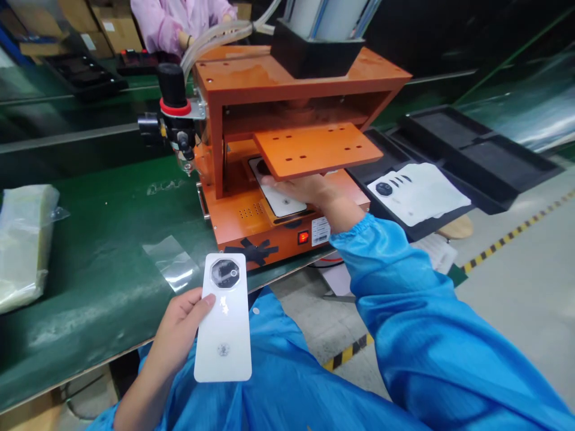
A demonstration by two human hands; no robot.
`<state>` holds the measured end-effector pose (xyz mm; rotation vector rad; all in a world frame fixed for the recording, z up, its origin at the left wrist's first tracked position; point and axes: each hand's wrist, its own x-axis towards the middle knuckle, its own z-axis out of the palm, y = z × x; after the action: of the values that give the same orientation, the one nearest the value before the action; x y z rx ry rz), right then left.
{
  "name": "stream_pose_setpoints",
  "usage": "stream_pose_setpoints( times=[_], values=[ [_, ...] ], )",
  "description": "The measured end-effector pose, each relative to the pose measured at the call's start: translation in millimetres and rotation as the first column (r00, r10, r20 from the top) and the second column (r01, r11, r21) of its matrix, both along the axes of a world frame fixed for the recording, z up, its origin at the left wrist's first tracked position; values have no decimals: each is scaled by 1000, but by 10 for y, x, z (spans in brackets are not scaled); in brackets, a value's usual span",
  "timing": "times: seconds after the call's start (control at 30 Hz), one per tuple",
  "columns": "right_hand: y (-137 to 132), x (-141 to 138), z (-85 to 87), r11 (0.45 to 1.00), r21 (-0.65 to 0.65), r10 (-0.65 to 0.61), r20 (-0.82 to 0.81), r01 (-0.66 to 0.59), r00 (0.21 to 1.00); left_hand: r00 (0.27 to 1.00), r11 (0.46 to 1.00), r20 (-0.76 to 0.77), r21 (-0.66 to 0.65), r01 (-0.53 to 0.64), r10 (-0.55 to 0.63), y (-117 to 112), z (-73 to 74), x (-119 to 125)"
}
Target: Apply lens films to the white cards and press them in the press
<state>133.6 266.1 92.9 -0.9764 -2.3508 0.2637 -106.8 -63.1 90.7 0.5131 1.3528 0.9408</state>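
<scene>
My left hand (179,326) holds a white phone back cover (223,320) by its left edge, over my lap at the conveyor's front edge; its dark octagonal camera window faces up. My right hand (309,191) reaches under the orange press plate (317,149) of the orange press machine (278,90). Its fingers rest on a second white back cover (281,200) lying in the machine's nest. The fingertips are partly hidden by the plate, so I cannot see whether they grip it.
A green conveyor belt (99,239) carries a clear film scrap (173,260) and a stack of plastic bags (22,239). Black trays (471,149) at right hold more white covers (417,191). A person in pink (179,21) works across the belt.
</scene>
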Motion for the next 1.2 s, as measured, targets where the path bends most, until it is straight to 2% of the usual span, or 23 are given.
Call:
stream_pose_setpoints(
  times=[0.13, 0.27, 0.37, 0.43, 0.47, 0.5, 0.57, 0.6, 0.63, 0.67, 0.7, 0.73, 0.8, 0.87, 0.9, 0.97, 1.1, 1.13, 1.2],
  values=[
    [-479, 255, 112, 997, 68, -35, 22, 33, 999, 995, 995, -23, -24, -93, 92, -56, 37, 38],
    [-831, 219, 134, 992, 101, -88, 90, 79, 992, 994, 993, -34, -39, -109, 107, -51, 72, 63],
    [-942, 111, 150, 991, 70, -118, 63, 113, 991, 991, 999, -133, -33, -25, 20, -1, 126, 25],
    [-1034, 148, 140, 988, 76, -133, -20, 134, 991, 928, 989, -357, 63, 135, -104, 46, 175, 1],
    [-1100, 212, 110, 980, 98, -163, -84, 170, 983, 849, 953, -503, 145, 266, -161, 70, 196, 4],
    [-1178, 306, 57, 965, 127, -209, -158, 230, 965, 739, 879, -646, 222, 421, -191, 94, 212, 21],
    [-1341, 559, -125, 904, 163, -334, -307, 395, 891, 509, 656, -848, 299, 693, -151, 140, 220, 104],
    [-1411, 701, -246, 864, 160, -398, -363, 477, 843, 422, 550, -900, 298, 780, -111, 166, 213, 165],
    [-1468, 841, -378, 825, 146, -456, -397, 546, 796, 356, 473, -933, 286, 833, -63, 197, 201, 232],
    [-1510, 969, -511, 792, 131, -505, -409, 597, 760, 298, 425, -955, 268, 865, -3, 234, 185, 299],
    [-1539, 1075, -637, 769, 125, -538, -404, 627, 740, 239, 398, -969, 245, 884, 65, 276, 169, 362],
    [-1556, 1155, -748, 757, 132, -555, -389, 640, 736, 175, 390, -975, 214, 895, 134, 321, 151, 415],
    [-1567, 1235, -908, 756, 178, -549, -351, 630, 758, 21, 407, -970, 121, 905, 243, 402, 117, 483],
    [-1556, 1239, -980, 763, 238, -525, -314, 601, 791, -117, 434, -949, 23, 901, 293, 443, 83, 505],
    [-1545, 1231, -990, 764, 261, -521, -288, 590, 803, -155, 442, -940, -5, 897, 304, 441, 67, 505],
    [-1518, 1222, -982, 759, 300, -535, -217, 578, 816, -152, 450, -935, 9, 893, 319, 396, 43, 500],
    [-1477, 1272, -965, 754, 335, -561, -116, 564, 819, -31, 469, -945, 134, 873, 326, 291, 35, 522],
    [-1479, 1289, -972, 764, 324, -552, -116, 557, 825, -35, 476, -946, 131, 869, 324, 288, 35, 532],
    [-1501, 1313, -997, 787, 288, -534, -128, 546, 836, -99, 502, -945, 75, 862, 311, 315, 23, 551]
  ],
)
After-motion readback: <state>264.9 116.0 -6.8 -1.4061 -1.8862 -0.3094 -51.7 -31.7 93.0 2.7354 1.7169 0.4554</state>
